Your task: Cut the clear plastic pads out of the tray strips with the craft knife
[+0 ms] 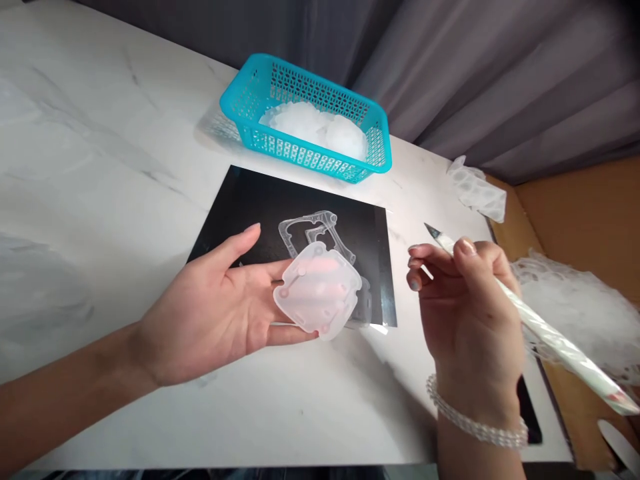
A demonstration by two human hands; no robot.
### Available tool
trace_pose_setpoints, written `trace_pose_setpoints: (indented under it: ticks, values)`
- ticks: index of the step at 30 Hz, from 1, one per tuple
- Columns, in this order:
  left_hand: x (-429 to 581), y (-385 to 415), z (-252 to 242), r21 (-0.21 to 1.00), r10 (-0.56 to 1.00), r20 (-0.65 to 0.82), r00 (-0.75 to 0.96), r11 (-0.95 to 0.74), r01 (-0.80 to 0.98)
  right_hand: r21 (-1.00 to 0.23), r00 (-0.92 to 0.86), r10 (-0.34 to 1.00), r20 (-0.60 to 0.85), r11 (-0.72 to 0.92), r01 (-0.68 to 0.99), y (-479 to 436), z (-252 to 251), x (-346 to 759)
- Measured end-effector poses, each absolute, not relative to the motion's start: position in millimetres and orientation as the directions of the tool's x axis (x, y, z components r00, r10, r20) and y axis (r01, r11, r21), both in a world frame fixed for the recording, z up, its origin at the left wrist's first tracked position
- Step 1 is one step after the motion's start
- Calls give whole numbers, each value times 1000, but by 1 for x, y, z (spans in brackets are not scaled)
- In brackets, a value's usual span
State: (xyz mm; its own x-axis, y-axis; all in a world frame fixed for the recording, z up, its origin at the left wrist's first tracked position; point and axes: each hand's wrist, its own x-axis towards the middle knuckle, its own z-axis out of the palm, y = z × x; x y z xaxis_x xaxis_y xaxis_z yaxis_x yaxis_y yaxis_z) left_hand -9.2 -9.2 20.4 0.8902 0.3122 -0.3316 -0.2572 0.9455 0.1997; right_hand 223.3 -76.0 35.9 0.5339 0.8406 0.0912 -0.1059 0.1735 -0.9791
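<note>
Palm up, my left hand (220, 307) has a translucent white plastic piece (320, 290) with notched edges lying on its outstretched fingers; the thumb stands apart from it. My right hand (470, 313), with a beaded bracelet at the wrist, pinches a long pale craft knife (555, 333) whose dark tip points up and left, apart from the plastic piece. Beneath the left fingers is a black mat (250, 207), and a clear plastic frame (330, 230) rests on it.
A turquoise basket (305, 157) holding white translucent pieces stands behind the mat. Clear scraps (477, 190) lie at the back right. A large pile of clear plastic bits (575, 307) is at the right, over brown cardboard (585, 213). Grey curtain hangs behind.
</note>
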Motion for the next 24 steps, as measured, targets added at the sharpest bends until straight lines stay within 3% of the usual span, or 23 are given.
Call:
trace_pose_setpoints:
  ticks: [17, 24]
  values:
    - [-12, -11, 13, 87, 275, -190, 942, 961, -263, -992, 495, 868, 44, 96, -81, -75, 34, 217]
    - [-12, -11, 10, 49, 272, -110, 956, 962, -268, -982, 459, 888, 9, 94, -163, -75, 33, 218]
